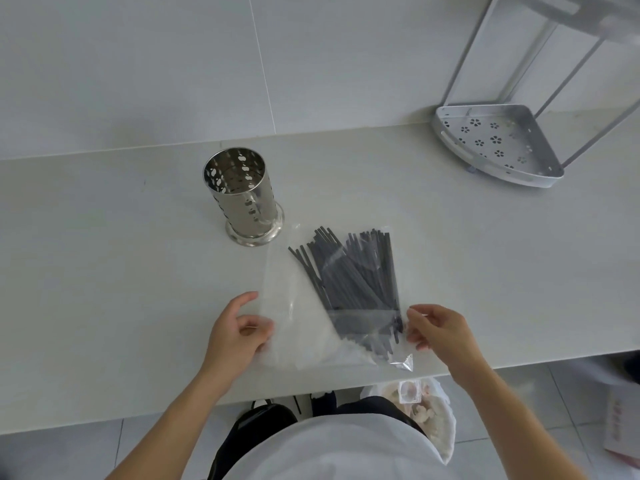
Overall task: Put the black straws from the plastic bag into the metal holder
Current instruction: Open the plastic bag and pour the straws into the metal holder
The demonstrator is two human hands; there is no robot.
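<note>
Steel gleams from the empty metal holder [243,199] beyond your plastic bag [311,306] of black straws [356,278], flat on the tabletop [104,271]; your left hand [239,329] and right hand [438,329] pinch its near corners, corner rack [498,143] aside.

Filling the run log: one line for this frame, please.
stage: opening bag | left hand: on plastic bag | right hand: pinching bag edge | black straws: all bagged | metal holder: upright, empty
</note>
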